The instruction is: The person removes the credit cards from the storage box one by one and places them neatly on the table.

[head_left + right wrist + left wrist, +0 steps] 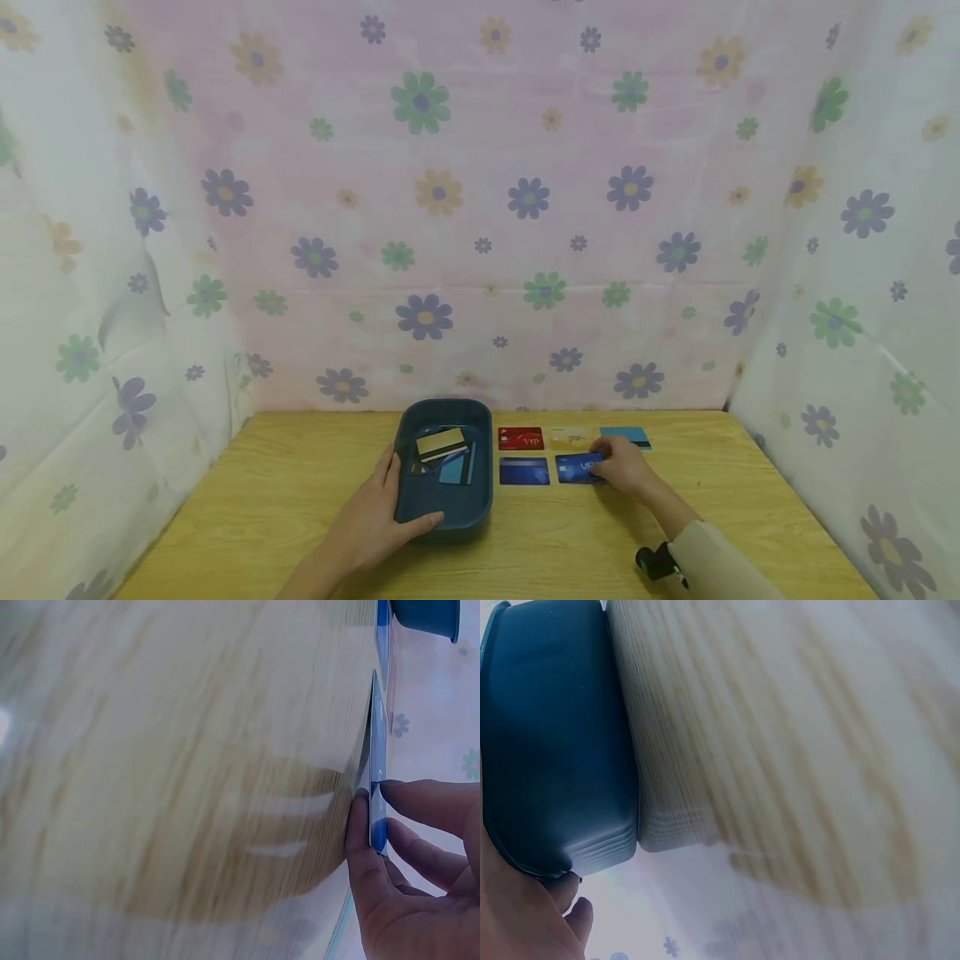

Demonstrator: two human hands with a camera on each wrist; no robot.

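A pale sleeve (723, 567) lies nearest, covering the right forearm, with a black device (657, 562) worn at the wrist just above the wooden desk (540, 550). A little further in, the left hand (367, 512) holds a dark teal tray (448, 507) by its near left corner: the thumb reaches over the near rim while the other fingers lie along the left side, so they are clamped on the tray's edge.

Level with the tray's middle, to its right, the right hand (630, 468) pinches the right end of a blue VIP card (576, 468). In the right wrist view its fingers are closed on the card from both faces, one of them between card and desk, and the card tilts, the held end raised off the surface. Just left of it a dark blue striped card (524, 472) lies flat, between the VIP card and the tray.

Inside the tray, loosely overlapping, are a light blue card (455, 468), a gold card (438, 440) with a black stripe, and something darker partly hidden beneath them. Behind the near pair, a far row runs left to right: a red VIP card (521, 438), a pale gold card (570, 438) and a blue card with a dark stripe (633, 433), partly covered by the right hand. Beyond the desk hangs a pink and white flowered cloth (480, 150)
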